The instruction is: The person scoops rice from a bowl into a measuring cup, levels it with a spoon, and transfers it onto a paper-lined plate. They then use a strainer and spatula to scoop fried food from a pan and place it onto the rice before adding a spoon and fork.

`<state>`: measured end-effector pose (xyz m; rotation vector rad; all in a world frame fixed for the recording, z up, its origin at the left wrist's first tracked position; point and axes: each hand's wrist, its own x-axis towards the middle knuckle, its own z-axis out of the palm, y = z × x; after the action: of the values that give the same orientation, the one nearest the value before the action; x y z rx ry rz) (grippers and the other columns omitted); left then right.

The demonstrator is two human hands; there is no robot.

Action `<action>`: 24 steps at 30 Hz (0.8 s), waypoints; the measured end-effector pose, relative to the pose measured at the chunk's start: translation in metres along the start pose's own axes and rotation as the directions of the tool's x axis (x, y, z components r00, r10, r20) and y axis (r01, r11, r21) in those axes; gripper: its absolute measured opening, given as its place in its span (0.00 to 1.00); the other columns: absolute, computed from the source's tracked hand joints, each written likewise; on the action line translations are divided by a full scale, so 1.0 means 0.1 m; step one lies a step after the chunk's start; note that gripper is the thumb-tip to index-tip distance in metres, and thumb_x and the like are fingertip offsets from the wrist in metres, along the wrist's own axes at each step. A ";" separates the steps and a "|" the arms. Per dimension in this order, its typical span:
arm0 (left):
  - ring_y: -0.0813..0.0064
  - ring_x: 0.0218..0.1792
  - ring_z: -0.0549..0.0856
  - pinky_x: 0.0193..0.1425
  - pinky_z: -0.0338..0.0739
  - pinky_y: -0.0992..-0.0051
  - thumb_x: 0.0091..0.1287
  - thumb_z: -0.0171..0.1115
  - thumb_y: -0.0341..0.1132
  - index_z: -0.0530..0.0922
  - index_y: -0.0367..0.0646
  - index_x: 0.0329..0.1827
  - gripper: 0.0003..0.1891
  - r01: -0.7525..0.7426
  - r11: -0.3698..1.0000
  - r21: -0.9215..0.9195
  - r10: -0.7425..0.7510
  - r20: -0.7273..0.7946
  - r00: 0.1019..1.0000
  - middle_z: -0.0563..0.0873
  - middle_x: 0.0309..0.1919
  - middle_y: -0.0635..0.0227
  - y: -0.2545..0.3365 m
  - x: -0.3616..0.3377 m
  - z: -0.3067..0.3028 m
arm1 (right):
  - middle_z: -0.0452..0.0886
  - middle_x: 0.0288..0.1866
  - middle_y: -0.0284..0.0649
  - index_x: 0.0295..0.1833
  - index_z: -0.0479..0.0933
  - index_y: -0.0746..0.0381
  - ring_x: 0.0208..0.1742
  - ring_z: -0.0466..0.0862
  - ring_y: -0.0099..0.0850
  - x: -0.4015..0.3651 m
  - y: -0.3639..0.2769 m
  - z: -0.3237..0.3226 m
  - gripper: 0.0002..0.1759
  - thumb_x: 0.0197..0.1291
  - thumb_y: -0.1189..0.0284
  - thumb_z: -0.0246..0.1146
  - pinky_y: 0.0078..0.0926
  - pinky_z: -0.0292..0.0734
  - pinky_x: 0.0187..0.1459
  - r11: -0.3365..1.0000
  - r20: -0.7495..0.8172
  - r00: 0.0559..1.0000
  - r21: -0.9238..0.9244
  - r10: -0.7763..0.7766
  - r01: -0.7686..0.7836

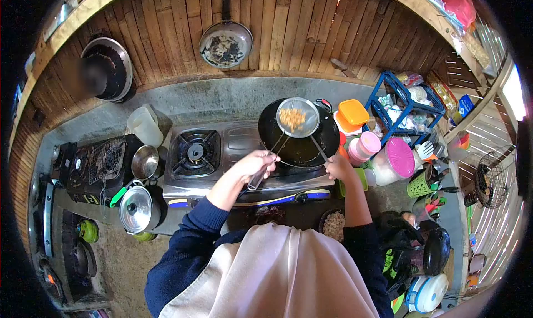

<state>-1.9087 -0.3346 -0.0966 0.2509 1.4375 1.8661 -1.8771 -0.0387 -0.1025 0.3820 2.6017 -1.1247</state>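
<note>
Over the black wok (268, 124) is a round mesh strainer (311, 110) with small golden-brown pieces of food (292, 119) gathered in its left part. My right hand (338, 167) is closed around the strainer's handle, at the wok's near right side. Fingers of my left hand (261, 163) wrap round a thin metal utensil (258, 179) with a looped handle end. Its slender rods reach up toward the strainer's near edge, and I cannot tell its exact kind. Dark liquid shows in the wok below the strainer.
The wok stands on the right side of a two-burner gas stove (236, 179), beside a bare left burner (195, 151). A lidded pot (137, 210) and a steel bowl (146, 162) are further left. Plastic containers (363, 147) and a blue rack (402, 104) crowd the right side.
</note>
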 end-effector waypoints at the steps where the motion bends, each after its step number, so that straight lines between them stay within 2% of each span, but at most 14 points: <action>1: 0.82 0.18 0.71 0.19 0.66 0.82 0.70 0.49 0.35 0.74 0.38 0.44 0.10 0.011 1.000 -0.003 -0.011 0.019 1.000 0.72 0.19 0.73 -0.08 0.01 -0.03 | 0.80 0.24 0.46 0.45 0.72 0.70 0.20 0.80 0.28 0.03 0.03 0.03 0.15 0.53 0.73 0.54 0.27 0.73 0.24 0.985 -0.020 1.000 -0.175 -0.009 0.005; 2: 0.82 0.19 0.72 0.21 0.68 0.82 0.70 0.48 0.37 0.72 0.39 0.43 0.10 0.029 1.000 -0.010 -0.028 0.057 0.998 0.74 0.21 0.73 -0.12 0.04 -0.10 | 0.81 0.30 0.52 0.50 0.70 0.70 0.26 0.83 0.35 0.04 0.09 0.07 0.20 0.51 0.74 0.56 0.31 0.76 0.30 0.995 -0.071 0.995 -0.078 -0.063 0.057; 3: 0.82 0.19 0.72 0.21 0.68 0.82 0.70 0.48 0.37 0.72 0.39 0.43 0.10 0.029 1.000 -0.009 -0.028 0.058 0.998 0.74 0.21 0.73 -0.07 0.02 -0.06 | 0.81 0.30 0.52 0.50 0.70 0.70 0.26 0.83 0.35 0.12 0.15 0.11 0.20 0.51 0.74 0.56 0.31 0.76 0.30 0.995 -0.072 0.995 -0.078 -0.063 0.057; 5: 0.83 0.18 0.72 0.21 0.68 0.82 0.71 0.47 0.37 0.72 0.40 0.43 0.10 -0.056 0.998 -0.012 0.057 0.060 0.997 0.74 0.21 0.73 0.16 -0.08 0.07 | 0.80 0.36 0.57 0.55 0.67 0.70 0.37 0.83 0.44 0.24 0.24 0.18 0.24 0.51 0.74 0.57 0.35 0.76 0.40 0.910 -0.310 0.883 -0.332 -0.352 0.246; 6: 0.83 0.18 0.71 0.20 0.69 0.83 0.71 0.47 0.38 0.72 0.40 0.43 0.10 -0.109 0.994 0.016 0.108 0.063 0.992 0.74 0.21 0.73 0.28 -0.12 0.13 | 0.79 0.39 0.59 0.57 0.67 0.66 0.44 0.79 0.52 0.16 0.11 0.13 0.25 0.51 0.73 0.56 0.44 0.74 0.45 0.938 -0.321 0.897 -0.264 -0.303 0.223; 9: 0.83 0.18 0.72 0.20 0.69 0.83 0.71 0.46 0.38 0.72 0.40 0.44 0.10 -0.131 0.990 0.055 0.129 0.051 0.990 0.75 0.21 0.74 0.55 -0.20 0.30 | 0.79 0.41 0.58 0.57 0.67 0.65 0.46 0.79 0.51 0.13 0.01 0.07 0.22 0.54 0.73 0.55 0.43 0.73 0.48 0.937 -0.354 0.895 -0.312 -0.271 0.160; 11: 0.83 0.17 0.71 0.20 0.68 0.83 0.71 0.47 0.37 0.72 0.40 0.44 0.10 -0.105 0.993 0.044 0.104 0.027 0.994 0.73 0.20 0.74 0.47 -0.16 0.29 | 0.79 0.42 0.56 0.56 0.69 0.63 0.47 0.79 0.51 0.15 0.12 0.06 0.20 0.56 0.74 0.54 0.41 0.73 0.48 0.937 -0.347 0.890 -0.287 -0.295 0.199; 13: 0.83 0.17 0.72 0.19 0.68 0.83 0.71 0.48 0.36 0.73 0.40 0.44 0.10 -0.046 0.999 0.005 0.046 -0.002 0.999 0.73 0.19 0.74 0.28 -0.10 0.21 | 0.79 0.41 0.51 0.55 0.70 0.64 0.42 0.81 0.39 0.34 0.52 0.10 0.19 0.57 0.74 0.57 0.30 0.73 0.47 0.896 -0.377 0.815 -0.129 -0.440 0.424; 16: 0.83 0.17 0.72 0.20 0.67 0.83 0.71 0.47 0.37 0.73 0.39 0.43 0.10 0.024 0.999 -0.036 -0.026 -0.061 0.998 0.74 0.20 0.74 -0.09 -0.05 0.13 | 0.79 0.39 0.45 0.53 0.72 0.65 0.37 0.79 0.31 0.09 0.65 0.14 0.17 0.58 0.75 0.57 0.27 0.72 0.43 0.889 -0.490 0.774 -0.004 -0.401 0.457; 17: 0.82 0.17 0.72 0.20 0.67 0.83 0.71 0.48 0.37 0.73 0.40 0.43 0.10 0.033 0.996 -0.089 -0.037 -0.047 0.998 0.74 0.20 0.74 -0.16 -0.04 0.11 | 0.79 0.39 0.45 0.53 0.72 0.65 0.37 0.79 0.31 -0.02 0.60 0.09 0.17 0.58 0.75 0.57 0.27 0.72 0.43 0.890 -0.493 0.773 -0.004 -0.398 0.455; 19: 0.82 0.16 0.71 0.19 0.67 0.83 0.71 0.47 0.37 0.73 0.39 0.43 0.10 0.002 0.997 -0.072 -0.008 -0.087 0.996 0.74 0.19 0.73 -0.02 -0.11 0.20 | 0.80 0.39 0.53 0.56 0.72 0.63 0.42 0.81 0.45 -0.59 0.08 -0.09 0.18 0.59 0.72 0.56 0.34 0.74 0.43 0.984 -0.414 0.896 0.008 -0.160 0.180; 21: 0.81 0.17 0.71 0.21 0.68 0.80 0.71 0.47 0.37 0.72 0.41 0.44 0.10 -0.092 0.995 0.033 0.094 -0.058 0.994 0.74 0.20 0.73 0.13 -0.10 0.22 | 0.80 0.39 0.54 0.55 0.73 0.62 0.40 0.81 0.44 -0.50 0.23 -0.16 0.18 0.59 0.72 0.56 0.34 0.74 0.41 0.971 -0.450 0.870 0.023 -0.202 0.237; 23: 0.81 0.16 0.71 0.20 0.68 0.80 0.71 0.46 0.37 0.72 0.41 0.44 0.10 -0.154 0.987 0.037 0.156 -0.043 0.987 0.74 0.19 0.73 0.34 -0.14 0.32 | 0.80 0.39 0.54 0.55 0.73 0.62 0.38 0.82 0.43 -0.52 0.20 -0.22 0.18 0.59 0.72 0.56 0.34 0.73 0.40 0.955 -0.491 0.837 0.031 -0.244 0.296; 24: 0.81 0.16 0.71 0.20 0.69 0.80 0.71 0.46 0.37 0.72 0.41 0.44 0.10 -0.161 0.986 0.042 0.162 -0.032 0.986 0.74 0.19 0.73 0.39 -0.11 0.33 | 0.80 0.38 0.54 0.54 0.74 0.61 0.37 0.82 0.43 -0.65 0.04 -0.24 0.17 0.58 0.73 0.57 0.35 0.74 0.38 0.954 -0.523 0.806 -0.045 -0.277 0.298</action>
<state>-1.8987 -0.3206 -0.0474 0.3656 1.5181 1.9815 -1.8190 -0.0263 -0.0665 0.3482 3.2115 -1.3203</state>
